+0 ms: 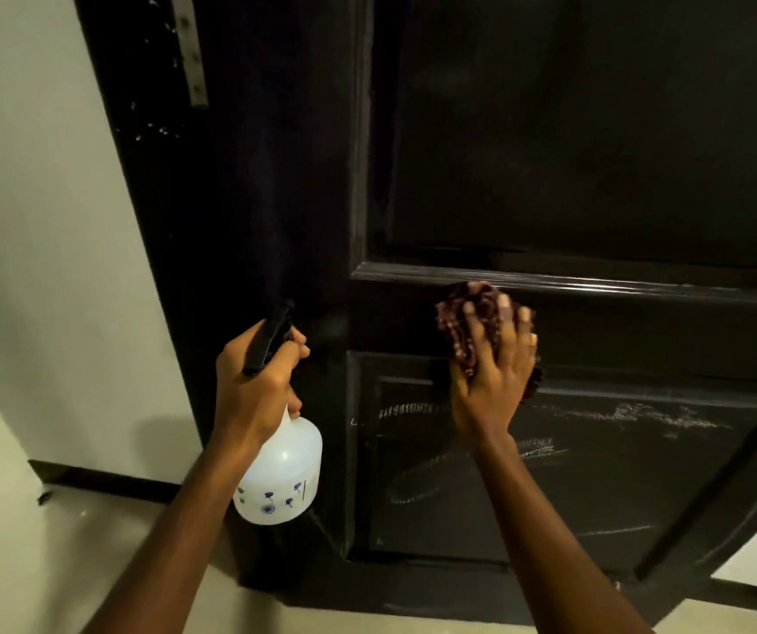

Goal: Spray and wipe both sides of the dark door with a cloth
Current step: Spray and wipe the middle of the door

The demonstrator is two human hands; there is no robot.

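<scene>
Your 2 forearms are reaching up from the bottom of the frame toward the door [596, 153], which is filling the centre and right of the picture.

Your left hand [253, 382], at centre left, is gripping the neck of the white spray bottle [283, 473], with the fingers curling round the black trigger head. The nozzle is pointing at the door's left upright, so the bottle seems held ready to wet more wood while the other hand is working. The wrist is bending back and the bottle body is hanging below your fist, tilting toward you.

Your right hand [491, 372], just right of centre, is pressing the bunched dark red cloth [468, 313] against the door's middle crossbar, right under the raised ledge [596, 286]. The fingers are spreading nearly straight over the cloth, pushing it flat rather than clutching it, likely to cover more surface per pass. The palm is facing the door and the wrist is running straight on from the arm.

Pale streaks [550, 427] are showing on the lower panel beneath your hand, so that part looks unfinished. Only 1 side of the door is in view.
</scene>
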